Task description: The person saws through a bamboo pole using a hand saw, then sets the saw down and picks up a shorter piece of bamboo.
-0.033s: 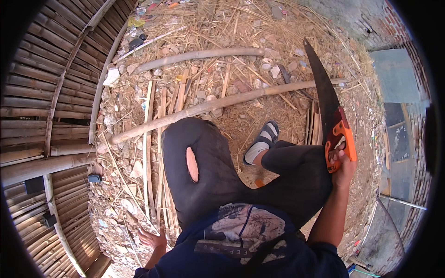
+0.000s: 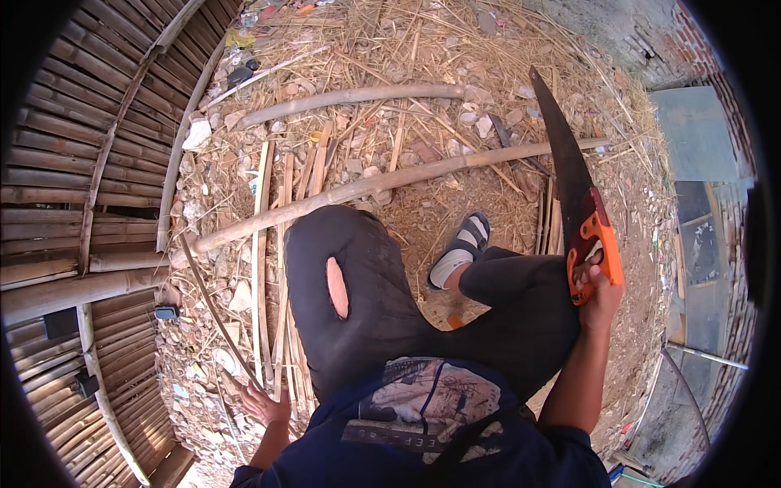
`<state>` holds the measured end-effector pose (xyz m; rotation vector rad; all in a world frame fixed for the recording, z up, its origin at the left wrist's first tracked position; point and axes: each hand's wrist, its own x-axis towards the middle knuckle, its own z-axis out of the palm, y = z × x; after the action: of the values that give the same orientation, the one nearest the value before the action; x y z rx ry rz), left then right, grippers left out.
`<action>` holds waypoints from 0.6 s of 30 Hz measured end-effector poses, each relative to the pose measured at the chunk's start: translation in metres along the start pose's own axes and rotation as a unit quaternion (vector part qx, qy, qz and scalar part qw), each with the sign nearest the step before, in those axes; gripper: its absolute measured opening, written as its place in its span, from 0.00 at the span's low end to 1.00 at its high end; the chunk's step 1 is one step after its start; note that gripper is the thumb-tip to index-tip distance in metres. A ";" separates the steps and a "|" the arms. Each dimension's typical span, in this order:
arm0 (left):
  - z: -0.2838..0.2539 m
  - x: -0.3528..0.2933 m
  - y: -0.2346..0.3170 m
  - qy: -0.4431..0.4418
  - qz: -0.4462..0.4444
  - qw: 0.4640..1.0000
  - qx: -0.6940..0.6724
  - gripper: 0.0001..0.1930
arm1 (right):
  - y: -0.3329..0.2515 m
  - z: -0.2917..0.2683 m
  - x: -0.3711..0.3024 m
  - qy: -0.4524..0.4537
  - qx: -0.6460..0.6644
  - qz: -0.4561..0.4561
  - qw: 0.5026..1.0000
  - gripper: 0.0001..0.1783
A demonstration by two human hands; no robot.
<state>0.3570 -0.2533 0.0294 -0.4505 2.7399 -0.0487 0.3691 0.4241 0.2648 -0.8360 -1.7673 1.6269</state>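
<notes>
My right hand (image 2: 598, 305) is closed round the orange handle of a handsaw (image 2: 573, 167). The dark, tapering blade points up and away, beyond my right knee. Low on the left, my left hand (image 2: 264, 407) reaches down beside my thigh, fingers spread and thumb apart. A thin bamboo strip (image 2: 218, 313) slants from the upper left down to that hand, its near end at the fingers; I cannot tell how firmly they touch it. A long bamboo pole (image 2: 358, 191) lies crosswise just past my knees, and the saw blade overlaps its right end in view.
Farther off lies a shorter curved pole (image 2: 350, 96). Split bamboo slats (image 2: 260, 268) run along my left leg. Stones, straw and litter cover the ground. A slatted bamboo wall (image 2: 77, 138) stands left, a grey-blue panel (image 2: 695, 134) right. A small dark box (image 2: 167, 312) sits near the wall.
The bamboo strip by my left hand has turned and now looks darker and wider. My left hand has shifted slightly upward. The saw has barely moved.
</notes>
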 end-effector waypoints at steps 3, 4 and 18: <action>-0.028 0.093 0.095 0.047 0.174 0.981 -0.068 0.49 | 0.003 0.024 -0.016 0.003 0.038 0.031 0.999 0.14; -0.039 0.121 0.128 0.056 0.218 0.971 -0.076 0.46 | 0.006 0.035 -0.021 0.000 0.064 0.050 0.997 0.13; -0.090 0.298 0.368 -0.044 0.367 0.927 0.065 0.33 | -0.004 0.117 -0.074 -0.119 -0.012 0.179 0.977 0.11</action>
<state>-0.0496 -0.0009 -0.0236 0.6031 2.6136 -0.0148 0.3247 0.2930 0.2590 -1.0574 -1.8812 2.0123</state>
